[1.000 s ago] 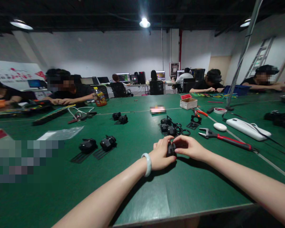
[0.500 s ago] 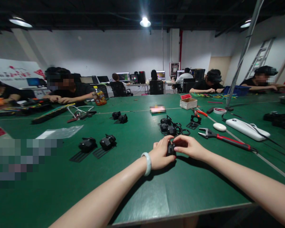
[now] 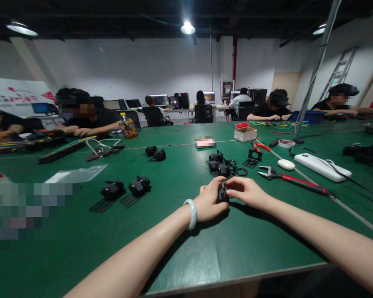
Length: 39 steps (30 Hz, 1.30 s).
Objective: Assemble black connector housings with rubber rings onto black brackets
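My left hand (image 3: 209,203) and my right hand (image 3: 247,191) meet over the green table (image 3: 180,231), and both pinch one small black part (image 3: 222,194) between their fingertips. A pale bangle (image 3: 191,214) sits on my left wrist. Just beyond the hands lies a cluster of black parts and rings (image 3: 224,165). A spanner with a red and black handle (image 3: 292,179) lies to the right of my right hand.
Two black assemblies on flat plates (image 3: 124,189) lie to the left, another pair (image 3: 155,153) farther back. A white mouse (image 3: 286,164), a white power strip (image 3: 321,166), a cardboard box (image 3: 245,134) and tape (image 3: 286,143) are on the right. Other people work along the far sides.
Both hands stay on the black part with barely any finger movement. The view has shifted slightly to the right and down.
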Motion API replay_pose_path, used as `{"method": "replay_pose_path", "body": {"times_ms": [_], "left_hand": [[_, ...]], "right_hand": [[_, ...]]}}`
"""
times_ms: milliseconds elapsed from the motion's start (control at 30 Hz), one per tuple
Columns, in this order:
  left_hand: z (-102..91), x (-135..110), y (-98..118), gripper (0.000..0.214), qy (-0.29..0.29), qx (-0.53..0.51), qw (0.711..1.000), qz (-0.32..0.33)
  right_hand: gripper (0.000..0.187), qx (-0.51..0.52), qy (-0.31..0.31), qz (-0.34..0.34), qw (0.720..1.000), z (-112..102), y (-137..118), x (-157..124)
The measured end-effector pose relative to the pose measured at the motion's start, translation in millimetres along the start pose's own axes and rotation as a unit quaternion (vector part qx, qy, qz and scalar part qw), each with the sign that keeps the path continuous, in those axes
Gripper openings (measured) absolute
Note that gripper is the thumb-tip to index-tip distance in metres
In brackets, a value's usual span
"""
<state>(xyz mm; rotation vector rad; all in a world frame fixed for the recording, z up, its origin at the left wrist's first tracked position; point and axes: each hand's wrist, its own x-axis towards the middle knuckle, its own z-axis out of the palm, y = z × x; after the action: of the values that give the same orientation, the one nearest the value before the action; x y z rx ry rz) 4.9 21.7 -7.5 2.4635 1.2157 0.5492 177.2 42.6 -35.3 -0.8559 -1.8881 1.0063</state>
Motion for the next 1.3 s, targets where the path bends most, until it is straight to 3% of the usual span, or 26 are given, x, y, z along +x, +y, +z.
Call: {"method": "replay_pose_path", "body": {"times_ms": [267,433,1300], "left_hand": [[0.2,0.0,0.4,0.062,0.000,0.006,1.000,-0.004],[-0.5,-0.3,0.6,0.062,-0.003,-0.006,1.000,-0.003],[-3.4,-1.3,3.2,0.062,-0.001,-0.011,1.000,-0.010]], "right_hand": [[0.024,-0.054,0.022,0.002,0.998,1.8,-0.5,-0.1],[0.024,-0.012,-0.004,0.006,1.000,1.9,-2.8,-0.5],[0.026,-0.071,-0.025,-0.041,0.996,-4.0,-12.5,-3.2]]}}
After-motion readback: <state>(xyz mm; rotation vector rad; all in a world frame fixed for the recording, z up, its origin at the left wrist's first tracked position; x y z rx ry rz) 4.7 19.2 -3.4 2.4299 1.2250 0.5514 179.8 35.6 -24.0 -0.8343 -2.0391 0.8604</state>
